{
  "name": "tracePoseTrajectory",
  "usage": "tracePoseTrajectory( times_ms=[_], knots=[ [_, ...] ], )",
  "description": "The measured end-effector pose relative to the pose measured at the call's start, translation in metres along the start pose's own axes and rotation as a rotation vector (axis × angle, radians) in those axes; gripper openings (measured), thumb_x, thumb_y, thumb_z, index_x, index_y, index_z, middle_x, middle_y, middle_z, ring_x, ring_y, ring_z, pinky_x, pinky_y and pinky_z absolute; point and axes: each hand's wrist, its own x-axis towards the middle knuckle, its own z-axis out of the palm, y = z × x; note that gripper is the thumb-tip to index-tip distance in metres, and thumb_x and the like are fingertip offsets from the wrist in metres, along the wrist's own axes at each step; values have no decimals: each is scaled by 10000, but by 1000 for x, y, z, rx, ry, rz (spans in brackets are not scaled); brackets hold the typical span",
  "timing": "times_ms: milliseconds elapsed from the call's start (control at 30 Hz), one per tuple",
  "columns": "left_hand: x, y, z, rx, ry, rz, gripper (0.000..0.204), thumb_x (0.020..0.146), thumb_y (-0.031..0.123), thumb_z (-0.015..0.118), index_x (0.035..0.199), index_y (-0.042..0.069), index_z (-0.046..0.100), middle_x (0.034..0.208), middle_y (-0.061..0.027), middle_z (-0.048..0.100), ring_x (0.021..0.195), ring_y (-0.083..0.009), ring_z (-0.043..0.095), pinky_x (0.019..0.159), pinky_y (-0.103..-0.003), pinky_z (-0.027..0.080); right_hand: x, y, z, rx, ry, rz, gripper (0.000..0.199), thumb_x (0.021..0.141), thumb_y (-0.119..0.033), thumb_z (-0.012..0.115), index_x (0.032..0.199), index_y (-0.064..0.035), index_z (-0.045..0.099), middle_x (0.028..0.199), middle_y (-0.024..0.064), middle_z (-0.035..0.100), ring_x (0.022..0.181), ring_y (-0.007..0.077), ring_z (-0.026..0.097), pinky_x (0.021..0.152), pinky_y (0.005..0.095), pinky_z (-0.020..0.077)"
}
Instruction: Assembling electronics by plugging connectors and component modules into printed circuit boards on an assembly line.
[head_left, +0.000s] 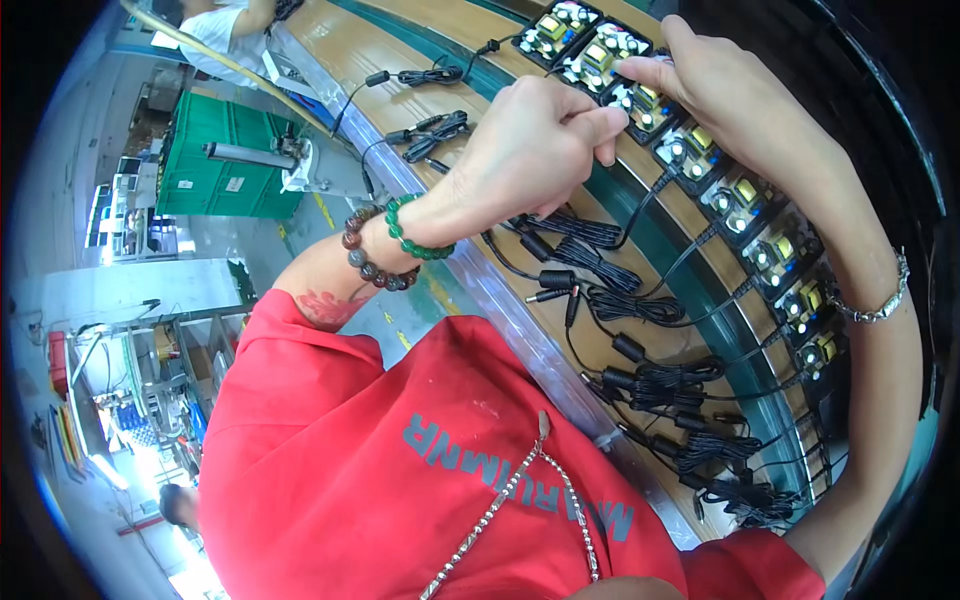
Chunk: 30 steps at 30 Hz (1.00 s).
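My left hand (pixel 540 140) is closed over the near side of a row of circuit boards in black open cases, its thumb and fingers pressed together. What those fingertips hold, if anything, is hidden. Across the row my right hand (pixel 705 75) is bent, with the thumb on the boards and a finger curled beside it; I cannot make out what lies between them. Below both hands sits a circuit board (pixel 650 110) with white and yellow parts. Another circuit board (pixel 600 55) lies left of the right thumb, and one more board (pixel 552 28) is farther up the row.
Several bundled black cables (pixel 600 265) with plugs lie on the tan bench surface (pixel 545 330), some leading to the boards. A green strip (pixel 720 300) runs along the row. Green crates (pixel 230 150) stand at the left. Another person's arm and white sleeve (pixel 225 35) show at the far left.
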Motion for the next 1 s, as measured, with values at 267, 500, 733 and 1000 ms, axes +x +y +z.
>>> tracePoseTrajectory(
  times_ms=[267, 500, 733, 1000],
  knots=[
    [3, 10, -7, -172, -148, -87, 375, 1065, 292, 547, 839, 1, 620, 490, 16, 421, 352, -79, 371, 368, -272, 268, -5, -1, 0, 22, -26, -19, 473, 1040, -444, 553, 976, 24, 532, 766, 232, 639, 738, 380, 663, 659, 436, 498],
    [8, 25, -10, 19, -226, -95, 377, 1062, 283, 529, 843, -7, 630, 490, 6, 415, 357, -107, 395, 379, -307, 302, -6, 17, -7, 217, -62, -195, 418, 1062, -391, 549, 949, 5, 476, 722, 185, 555, 647, 291, 548, 626, 396, 430],
    [16, -2, -10, -107, -267, -2, 407, 1054, 309, 532, 896, -54, 627, 537, -69, 548, 371, -166, 465, 449, -330, 422, 5, 3, -11, 54, -171, -36, 450, 1031, -434, 593, 1033, 15, 572, 726, 149, 592, 675, 212, 594, 625, 353, 459],
    [5, -54, 21, 160, 704, 953, 286, 972, 231, 670, 991, -52, 636, 716, -132, 665, 633, -267, 654, 684, -358, 547, 23, -2, -38, -83, -253, 128, 481, 992, -462, 652, 1069, 10, 698, 736, 47, 577, 631, 123, 502, 590, 294, 428]
  ],
)
